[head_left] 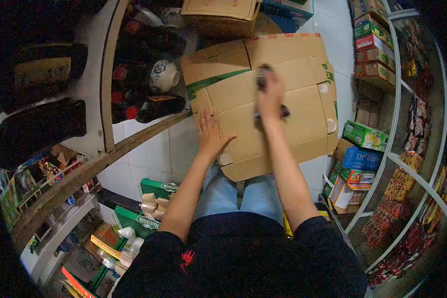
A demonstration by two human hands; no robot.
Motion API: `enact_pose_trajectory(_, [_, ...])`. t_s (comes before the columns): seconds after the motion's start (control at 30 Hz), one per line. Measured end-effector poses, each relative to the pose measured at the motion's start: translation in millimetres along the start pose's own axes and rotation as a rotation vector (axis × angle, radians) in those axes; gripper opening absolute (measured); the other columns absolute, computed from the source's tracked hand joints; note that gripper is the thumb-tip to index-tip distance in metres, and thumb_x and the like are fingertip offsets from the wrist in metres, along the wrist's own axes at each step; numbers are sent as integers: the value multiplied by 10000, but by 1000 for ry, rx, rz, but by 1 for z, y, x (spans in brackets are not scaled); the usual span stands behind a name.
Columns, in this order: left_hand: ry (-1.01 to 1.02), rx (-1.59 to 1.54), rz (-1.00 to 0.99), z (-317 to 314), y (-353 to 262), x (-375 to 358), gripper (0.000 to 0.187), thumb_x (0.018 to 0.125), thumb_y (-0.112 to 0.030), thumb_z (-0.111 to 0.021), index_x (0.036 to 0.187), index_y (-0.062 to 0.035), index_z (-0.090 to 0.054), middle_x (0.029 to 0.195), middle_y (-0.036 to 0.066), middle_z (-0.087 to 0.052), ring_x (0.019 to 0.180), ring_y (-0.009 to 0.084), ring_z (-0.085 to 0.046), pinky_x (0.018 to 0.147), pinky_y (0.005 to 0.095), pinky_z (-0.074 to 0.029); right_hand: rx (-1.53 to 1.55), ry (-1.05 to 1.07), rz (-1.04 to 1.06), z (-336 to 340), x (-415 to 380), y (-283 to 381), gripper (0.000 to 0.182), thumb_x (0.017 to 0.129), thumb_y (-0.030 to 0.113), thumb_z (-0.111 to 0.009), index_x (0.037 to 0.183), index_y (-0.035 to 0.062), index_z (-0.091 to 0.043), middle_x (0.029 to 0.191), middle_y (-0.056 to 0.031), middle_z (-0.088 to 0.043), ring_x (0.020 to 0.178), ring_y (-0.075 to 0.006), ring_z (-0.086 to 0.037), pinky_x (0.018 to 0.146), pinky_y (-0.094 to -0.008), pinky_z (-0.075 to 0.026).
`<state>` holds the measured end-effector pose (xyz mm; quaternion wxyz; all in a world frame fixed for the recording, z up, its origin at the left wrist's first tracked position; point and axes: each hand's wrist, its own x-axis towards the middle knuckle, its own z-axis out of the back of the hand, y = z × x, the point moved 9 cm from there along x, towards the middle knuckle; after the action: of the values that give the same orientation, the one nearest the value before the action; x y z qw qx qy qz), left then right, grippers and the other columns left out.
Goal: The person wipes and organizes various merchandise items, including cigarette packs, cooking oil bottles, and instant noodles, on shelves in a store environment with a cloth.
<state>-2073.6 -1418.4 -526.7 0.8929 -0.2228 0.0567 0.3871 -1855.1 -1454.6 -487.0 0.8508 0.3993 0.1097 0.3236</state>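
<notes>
Flattened cardboard boxes (303,116) lie in a stack in front of me, their near edge over my knees. My left hand (211,133) rests on the stack's left edge with its fingers spread and the palm down. Over the middle of the cardboard, my right hand (270,97) is closed around a dark hand tool (263,79). The tool has a rounded dark end above the fist and dark parts sticking out below it. Motion smears it, so I cannot tell its exact kind.
A wooden shelf (149,131) on the left holds dark bottles and a white patterned bowl (164,76). Behind the stack stands a closed carton (218,10). On the right, a metal rack (393,99) carries hanging packets, beside stacked product boxes (365,134). Green cartons (136,221) sit lower left.
</notes>
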Motion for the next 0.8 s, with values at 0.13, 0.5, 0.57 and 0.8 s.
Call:
enact_pose_trajectory(0.13, [22,20,4,-3,6,7,1005,608,-496,-650,1329,-42,-117,1382,184,-54,1281,325,-18,1025,469,-23,35,275,494,-99,-51,86,405,688,13,-497,1090,58,-480,1118,-194,-472,1044,-344,-446,896,-387,-368])
enact_pose_trajectory(0.5, [91,0,60,-8,7,4,1034,619,-607,-567,1345,-87,-46,1391,162,-24,1289,299,15,1021,476,-35,-239,-340,-97,105,41,-87,515,605,-116,-404,1092,17,-506,1144,-149,-485,1042,-316,-461,892,-350,-361])
enact_pose_trajectory(0.57, [89,-3,63,-9,6,3,1035,618,-611,-564,1347,-93,-41,1390,160,-30,1289,301,10,1019,481,-42,-40,-258,4,84,44,-66,468,639,-101,-417,1081,18,-516,1095,-146,-513,1008,-286,-492,853,-335,-386])
enact_pose_trajectory(0.8, [-116,-286,181,-10,18,-17,769,727,-392,-578,1307,-50,-204,1348,204,-160,1257,350,-128,1008,452,-154,18,475,543,-132,-85,111,402,644,-29,-502,1035,54,-541,1153,-155,-467,1093,-311,-418,925,-376,-333])
